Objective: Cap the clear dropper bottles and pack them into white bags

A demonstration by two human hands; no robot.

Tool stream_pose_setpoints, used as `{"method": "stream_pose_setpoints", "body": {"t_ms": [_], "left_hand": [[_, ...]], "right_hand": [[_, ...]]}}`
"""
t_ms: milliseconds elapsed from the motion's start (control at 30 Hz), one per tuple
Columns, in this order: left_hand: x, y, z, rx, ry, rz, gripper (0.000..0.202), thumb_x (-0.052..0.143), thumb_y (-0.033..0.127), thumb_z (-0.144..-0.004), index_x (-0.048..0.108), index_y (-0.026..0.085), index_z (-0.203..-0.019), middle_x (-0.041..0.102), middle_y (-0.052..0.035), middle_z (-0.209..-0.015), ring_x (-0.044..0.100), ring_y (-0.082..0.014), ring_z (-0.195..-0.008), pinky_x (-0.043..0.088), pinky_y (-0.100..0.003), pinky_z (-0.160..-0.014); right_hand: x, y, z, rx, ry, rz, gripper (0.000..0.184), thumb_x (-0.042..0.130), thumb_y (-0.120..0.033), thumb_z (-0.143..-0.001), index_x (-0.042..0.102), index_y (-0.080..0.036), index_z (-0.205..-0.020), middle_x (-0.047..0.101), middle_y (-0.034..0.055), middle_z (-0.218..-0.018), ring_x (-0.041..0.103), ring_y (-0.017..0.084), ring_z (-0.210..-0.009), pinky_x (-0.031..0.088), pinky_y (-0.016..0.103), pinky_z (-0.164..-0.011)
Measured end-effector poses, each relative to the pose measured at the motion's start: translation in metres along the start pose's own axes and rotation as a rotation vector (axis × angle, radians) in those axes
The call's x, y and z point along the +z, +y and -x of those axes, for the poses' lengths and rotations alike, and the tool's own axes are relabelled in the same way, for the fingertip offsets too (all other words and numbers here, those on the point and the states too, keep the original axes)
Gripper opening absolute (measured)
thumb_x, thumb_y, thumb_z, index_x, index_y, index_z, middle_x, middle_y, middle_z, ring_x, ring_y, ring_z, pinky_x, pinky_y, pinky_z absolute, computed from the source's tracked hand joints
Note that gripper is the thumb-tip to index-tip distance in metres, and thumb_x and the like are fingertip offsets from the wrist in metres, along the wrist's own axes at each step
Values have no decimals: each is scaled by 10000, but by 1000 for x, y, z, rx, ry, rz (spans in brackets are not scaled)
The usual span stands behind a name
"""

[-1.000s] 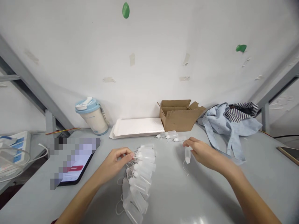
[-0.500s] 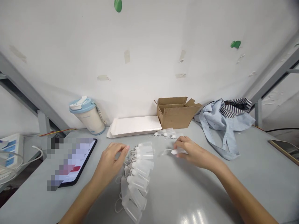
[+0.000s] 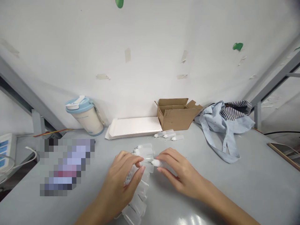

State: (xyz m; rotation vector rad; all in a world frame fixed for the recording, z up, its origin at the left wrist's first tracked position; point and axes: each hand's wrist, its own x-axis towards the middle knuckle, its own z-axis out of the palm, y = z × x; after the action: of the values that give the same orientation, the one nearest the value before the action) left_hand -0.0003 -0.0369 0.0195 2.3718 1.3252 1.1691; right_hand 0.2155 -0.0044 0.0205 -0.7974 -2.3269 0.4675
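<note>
Between the thumb and fingers of my right hand (image 3: 180, 172) is a small clear plastic squeeze bottle (image 3: 161, 163), lying sideways with its white pointed cap (image 3: 155, 162) toward the left. My left hand (image 3: 124, 175) is curled in a pinch facing that cap, above a heap of similar bottles (image 3: 137, 203). What its fingertips hold, if anything, is too small to make out. White cord loops run along the left side of the heap, partly hidden by my left hand.
Farther back lie a few loose bottles (image 3: 178, 137), near an open cardboard box (image 3: 177, 118) and a flat white package (image 3: 136, 126). A blue-lidded cup (image 3: 87, 118) and a blurred-out phone (image 3: 70, 165) are at left. Blue cloth (image 3: 225, 125) and another phone (image 3: 284, 154) lie at right.
My right hand has moved left with the bottle, up to the heap. My left hand has shifted right and over the heap, so both hands now nearly meet.
</note>
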Motion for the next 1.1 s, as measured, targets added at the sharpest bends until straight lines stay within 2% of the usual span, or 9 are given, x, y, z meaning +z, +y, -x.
{"method": "stream_pose_setpoints", "body": {"t_ms": [167, 433, 733, 1000, 1100], "left_hand": [[-1, 0, -2, -46, 3, 53, 117, 464, 139, -892, 552, 201, -846, 600, -21, -784, 508, -176, -782, 423, -294, -690], [-4, 4, -5, -118, -77, 134, 134, 484, 187, -893, 572, 202, -794, 601, -2, -740, 515, -160, -761, 422, -264, -674], [-9, 10, -9, -271, -134, 345, 195, 502, 237, -890, 615, 210, -733, 640, 12, -735, 551, -144, -756, 426, -231, -685], [-10, 10, -7, -429, -124, 454, 273, 500, 316, -881, 614, 197, -663, 625, 2, -732, 563, -150, -771, 418, -227, -711], [-10, 10, -6, -450, -122, 459, 274, 505, 333, -873, 618, 194, -666, 626, -4, -747, 564, -152, -764, 424, -227, -709]], "right_hand": [[2, 2, 0, -108, 109, 107, 195, 469, -133, -895, 538, -119, -1077, 578, 112, -934, 514, 203, -827, 465, 343, -691], [3, 3, -1, -165, 231, 195, 156, 491, -94, -880, 554, -95, -1023, 585, 125, -907, 508, 196, -786, 456, 332, -651], [9, -3, 1, -225, 248, 189, 181, 495, -111, -885, 520, -119, -1064, 630, 104, -887, 540, 184, -752, 447, 313, -618], [12, -5, 2, -237, 243, 171, 199, 479, -126, -893, 494, -122, -1091, 644, 98, -844, 565, 179, -714, 441, 304, -602], [13, -5, 2, -236, 246, 160, 195, 473, -140, -898, 490, -122, -1092, 642, 96, -843, 560, 176, -704, 443, 305, -605]]}}
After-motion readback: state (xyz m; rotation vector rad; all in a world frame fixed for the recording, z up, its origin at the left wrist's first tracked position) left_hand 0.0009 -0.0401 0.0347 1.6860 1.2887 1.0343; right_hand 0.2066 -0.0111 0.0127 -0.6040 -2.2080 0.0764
